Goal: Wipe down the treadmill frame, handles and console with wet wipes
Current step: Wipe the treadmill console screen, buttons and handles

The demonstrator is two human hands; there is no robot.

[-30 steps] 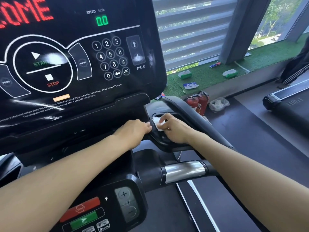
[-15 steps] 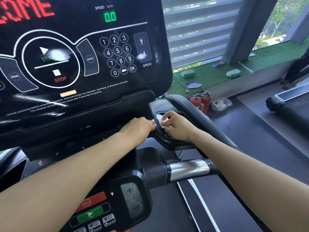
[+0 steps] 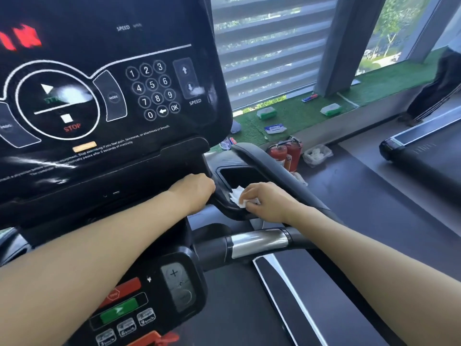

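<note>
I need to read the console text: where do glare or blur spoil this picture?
Head view: white glare patches cover the START label and the lower speed arrow; the red display is motion-smeared; the small warning line is soft.

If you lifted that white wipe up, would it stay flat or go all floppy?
Probably floppy: the wet wipe already lies crumpled under the right hand. It looks thin, so likely very light. Being wet, it might cling to the black tray rim.
</note>
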